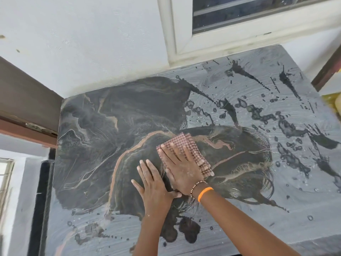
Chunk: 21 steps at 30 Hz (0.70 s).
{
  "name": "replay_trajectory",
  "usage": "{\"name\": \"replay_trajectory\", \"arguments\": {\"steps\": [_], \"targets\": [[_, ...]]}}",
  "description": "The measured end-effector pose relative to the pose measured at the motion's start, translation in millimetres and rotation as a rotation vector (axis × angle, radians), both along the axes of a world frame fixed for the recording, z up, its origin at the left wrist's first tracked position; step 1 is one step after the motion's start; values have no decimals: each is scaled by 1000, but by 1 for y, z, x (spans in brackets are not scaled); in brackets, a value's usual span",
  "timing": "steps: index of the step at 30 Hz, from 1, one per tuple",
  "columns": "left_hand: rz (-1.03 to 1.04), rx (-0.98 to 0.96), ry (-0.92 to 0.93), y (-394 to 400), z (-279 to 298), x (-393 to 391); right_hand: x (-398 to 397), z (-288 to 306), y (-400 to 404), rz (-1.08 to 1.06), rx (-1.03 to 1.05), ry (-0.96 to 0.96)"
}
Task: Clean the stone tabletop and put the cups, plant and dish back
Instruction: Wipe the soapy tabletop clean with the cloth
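The dark stone tabletop [103, 126] with pale orange veins fills the view. Its left and middle parts look wiped and dark, while a grey soapy film with swirl marks and dark splashes covers the right and near parts. A folded red-and-white checked cloth [186, 143] lies near the middle. My right hand [180, 167] presses flat on the cloth, fingers spread, with a bead bracelet and an orange band on the wrist. My left hand [153, 185] rests flat on the stone just left of it, its thumb touching my right hand. No cups, plant or dish are in view.
A white wall runs along the far edge, with a white window frame [184, 39] at the back right. Brown wooden frame parts stand at the left [24, 111] and at the far right [328, 69]. A yellow object [334, 100] shows past the right edge.
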<state>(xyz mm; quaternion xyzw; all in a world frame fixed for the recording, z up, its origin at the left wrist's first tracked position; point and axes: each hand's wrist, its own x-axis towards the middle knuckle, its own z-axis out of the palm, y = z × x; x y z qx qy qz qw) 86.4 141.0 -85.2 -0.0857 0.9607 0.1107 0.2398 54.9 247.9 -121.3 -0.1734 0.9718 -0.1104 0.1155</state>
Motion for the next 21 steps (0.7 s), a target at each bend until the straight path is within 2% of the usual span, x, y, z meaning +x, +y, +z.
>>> {"name": "replay_trajectory", "arguments": {"steps": [2,5,10,15,18,21], "targets": [[11,-11,-17,4,1,2,-38,-1,-1,121,-25,-20],[-23,-12,28,18,3,-6,-86,-2,21,103,-9,0],[-117,-59,103,35,-1,-40,-123,-8,112,-204,-1,64],[-157,-97,75,41,-6,-54,-90,-9,189,-617,-29,64],[-113,-78,64,41,-9,-50,-56,-9,179,-798,-32,75],[-97,-85,77,41,-11,-47,-43,-6,135,-779,-29,43]]}}
